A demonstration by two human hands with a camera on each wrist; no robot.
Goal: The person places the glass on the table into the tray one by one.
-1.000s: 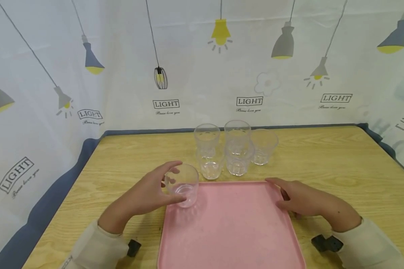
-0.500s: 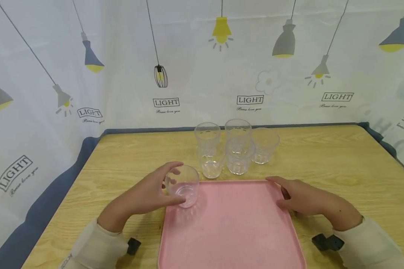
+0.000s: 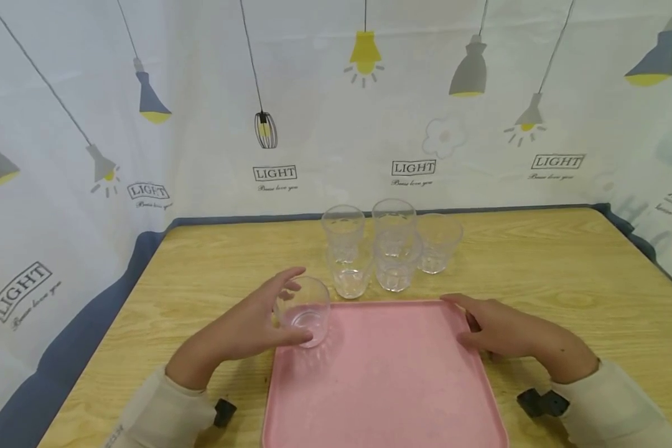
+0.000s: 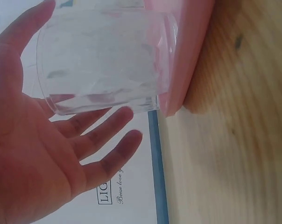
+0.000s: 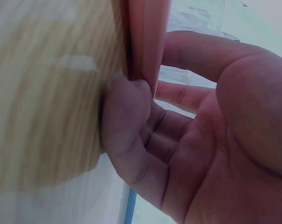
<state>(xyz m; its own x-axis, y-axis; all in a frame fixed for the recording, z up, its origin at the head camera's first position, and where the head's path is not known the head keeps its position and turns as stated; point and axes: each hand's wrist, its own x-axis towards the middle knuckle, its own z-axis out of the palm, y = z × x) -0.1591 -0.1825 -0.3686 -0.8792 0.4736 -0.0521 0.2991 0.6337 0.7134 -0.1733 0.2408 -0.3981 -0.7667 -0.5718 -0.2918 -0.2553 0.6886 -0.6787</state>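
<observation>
A clear drinking glass (image 3: pixel 308 314) stands upright on the far left corner of a pink tray (image 3: pixel 392 386). My left hand (image 3: pixel 252 320) holds that glass from the left, thumb at the near side and fingers around the far side. In the left wrist view the same glass (image 4: pixel 103 60) has its base on the tray, and my left fingers (image 4: pixel 110 161) curve below it, some apart from it. At the tray's far right corner, my right hand (image 3: pixel 504 326) grips the edge. The right wrist view has curled fingers (image 5: pixel 127 112) at the underside of the tray's rim (image 5: pixel 148 42).
Several more clear glasses (image 3: pixel 350 280) are grouped on the wooden table (image 3: pixel 218 255) just beyond the tray. Behind the table hangs a white curtain (image 3: pixel 336 143) printed with lamps. Its left side also borders the table.
The hands, the held glass and the tray keep practically the same places. Only a slight shift of the head view shows.
</observation>
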